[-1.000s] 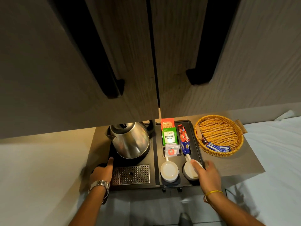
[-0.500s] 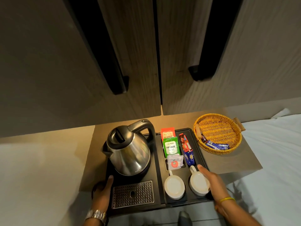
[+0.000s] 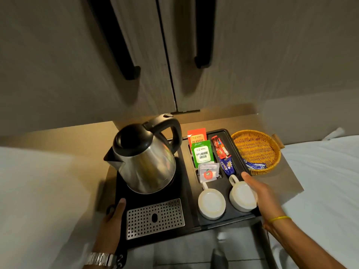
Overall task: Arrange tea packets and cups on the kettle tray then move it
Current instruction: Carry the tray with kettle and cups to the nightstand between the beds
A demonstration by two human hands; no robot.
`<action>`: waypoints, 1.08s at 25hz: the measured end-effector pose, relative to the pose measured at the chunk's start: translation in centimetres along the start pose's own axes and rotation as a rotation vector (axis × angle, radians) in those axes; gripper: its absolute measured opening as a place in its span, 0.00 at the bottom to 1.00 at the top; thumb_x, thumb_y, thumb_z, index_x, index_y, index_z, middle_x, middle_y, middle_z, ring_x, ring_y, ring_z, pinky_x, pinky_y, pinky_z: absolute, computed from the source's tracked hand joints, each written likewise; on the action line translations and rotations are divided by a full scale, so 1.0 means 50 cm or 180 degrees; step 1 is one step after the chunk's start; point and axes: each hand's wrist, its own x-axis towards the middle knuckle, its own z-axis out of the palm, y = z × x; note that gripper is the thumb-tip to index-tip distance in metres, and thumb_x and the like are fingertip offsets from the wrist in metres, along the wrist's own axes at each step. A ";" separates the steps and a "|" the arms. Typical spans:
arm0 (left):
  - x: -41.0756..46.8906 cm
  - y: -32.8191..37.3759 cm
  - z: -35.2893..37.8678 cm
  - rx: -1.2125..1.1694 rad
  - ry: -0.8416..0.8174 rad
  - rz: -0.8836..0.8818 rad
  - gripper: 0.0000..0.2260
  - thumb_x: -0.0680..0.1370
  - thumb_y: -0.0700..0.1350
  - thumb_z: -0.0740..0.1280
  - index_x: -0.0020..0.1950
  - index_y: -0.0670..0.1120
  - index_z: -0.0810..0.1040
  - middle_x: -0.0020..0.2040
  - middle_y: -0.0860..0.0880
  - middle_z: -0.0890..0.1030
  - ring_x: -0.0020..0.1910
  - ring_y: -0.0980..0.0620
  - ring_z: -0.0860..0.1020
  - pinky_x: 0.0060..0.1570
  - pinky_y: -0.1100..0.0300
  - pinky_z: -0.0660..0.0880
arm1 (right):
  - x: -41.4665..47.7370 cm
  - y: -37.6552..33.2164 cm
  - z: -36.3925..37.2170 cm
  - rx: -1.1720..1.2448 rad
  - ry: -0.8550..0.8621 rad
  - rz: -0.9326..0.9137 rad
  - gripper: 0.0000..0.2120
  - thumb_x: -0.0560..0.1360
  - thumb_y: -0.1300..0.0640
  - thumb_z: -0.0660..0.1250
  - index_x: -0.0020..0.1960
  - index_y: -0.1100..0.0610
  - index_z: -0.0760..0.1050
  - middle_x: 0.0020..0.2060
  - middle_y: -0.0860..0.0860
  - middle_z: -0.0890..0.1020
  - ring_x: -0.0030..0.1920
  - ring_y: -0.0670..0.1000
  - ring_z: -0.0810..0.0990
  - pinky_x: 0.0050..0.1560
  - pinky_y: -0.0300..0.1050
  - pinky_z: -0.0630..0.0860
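Observation:
A black kettle tray (image 3: 189, 191) juts over the front edge of a wooden shelf. On it stand a steel kettle (image 3: 144, 158), a perforated drip grate (image 3: 155, 218), two upturned white cups (image 3: 211, 203) (image 3: 241, 197) and tea packets: orange (image 3: 197, 135), green (image 3: 203, 154), a clear sachet (image 3: 208, 172), and red and blue sticks (image 3: 223, 152). My left hand (image 3: 113, 224) grips the tray's left front edge, thumb on top. My right hand (image 3: 260, 193) holds the tray's right edge beside the right cup.
A wicker basket (image 3: 258, 150) with blue sachets (image 3: 255, 165) sits on the shelf right of the tray. Cabinet doors with long black handles (image 3: 204, 32) hang above. White bedding (image 3: 326, 181) lies to the right, a pale surface to the left.
The tray with kettle and cups has been pulled toward me, out from under the cabinet and partly off the shelf. Both hands stay on its edges.

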 end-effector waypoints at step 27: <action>-0.886 -0.201 0.388 0.2374 -0.3757 0.2264 0.23 0.78 0.60 0.65 0.49 0.39 0.81 0.51 0.37 0.80 0.52 0.43 0.76 0.58 0.48 0.69 | -1.297 0.440 -0.515 0.1646 0.4313 0.0418 0.42 0.57 0.17 0.65 0.47 0.53 0.86 0.49 0.51 0.88 0.56 0.57 0.83 0.69 0.61 0.71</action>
